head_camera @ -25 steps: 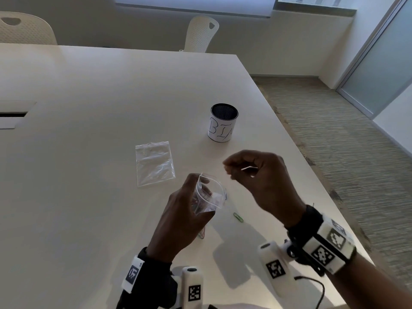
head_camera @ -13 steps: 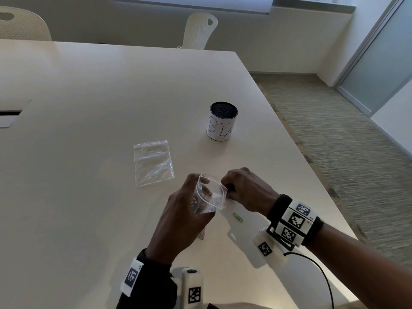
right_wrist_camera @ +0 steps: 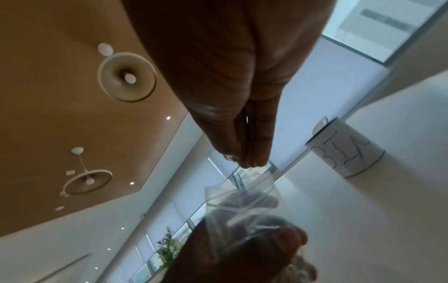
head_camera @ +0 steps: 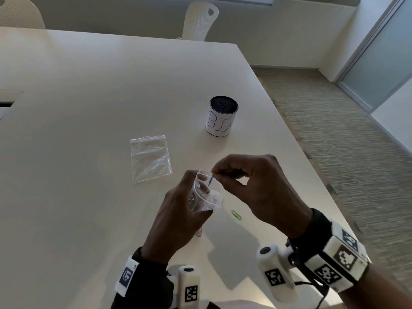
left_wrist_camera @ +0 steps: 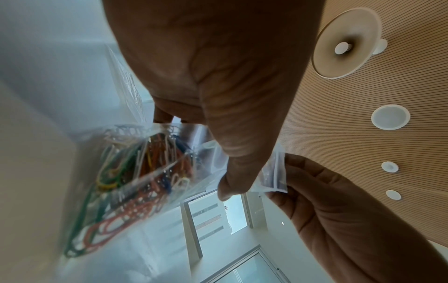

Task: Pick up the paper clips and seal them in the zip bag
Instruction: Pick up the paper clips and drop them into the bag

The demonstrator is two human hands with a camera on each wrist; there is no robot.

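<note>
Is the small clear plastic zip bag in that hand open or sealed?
Open: the small clear plastic zip bag's mouth gapes while the right hand lowers a paper clip in.

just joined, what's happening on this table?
A person is loading paper clips into a zip bag. The left hand holds the bag open; it already contains many coloured clips. The right hand pinches one clip at the bag's mouth. A green clip lies on the table, and a spare bag and a cup sit farther back.

Spare bag [head_camera: 150,158] left of cup [head_camera: 221,117], on table [head_camera: 89,85].
</note>
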